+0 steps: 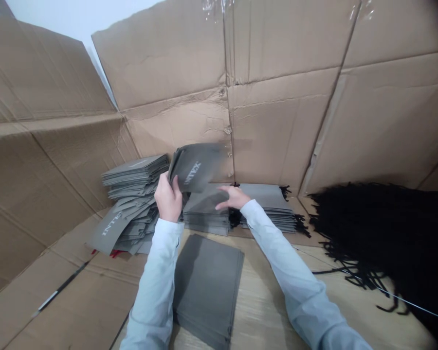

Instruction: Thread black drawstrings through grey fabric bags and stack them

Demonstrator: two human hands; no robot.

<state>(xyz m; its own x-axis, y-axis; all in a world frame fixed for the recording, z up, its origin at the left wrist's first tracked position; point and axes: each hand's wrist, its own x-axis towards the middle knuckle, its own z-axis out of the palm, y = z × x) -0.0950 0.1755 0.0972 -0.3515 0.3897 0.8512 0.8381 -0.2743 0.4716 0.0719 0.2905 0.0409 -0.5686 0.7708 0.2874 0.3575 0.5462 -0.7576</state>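
My left hand (169, 197) grips the lower left edge of a bundle of flat grey pouches (195, 167) with white lettering, held up and tilted. The bundle's right side is smeared by motion. My right hand (233, 198), thumb and fingers apart, is over a stack of plain grey pouches (206, 218); I cannot tell whether it touches them. Closer to me, a neat pile of dark grey pouches (208, 287) lies on the table between my forearms. Left of my left hand is a tall, uneven heap of lettered grey pouches (135, 182).
Right of my right hand stands a grey stack with black cord ends (270, 199). A large mass of black cords (379, 238) spreads over the right side of the table (263, 301). Cardboard walls (284, 126) enclose the back and left. Bits of red show beneath the left heap.
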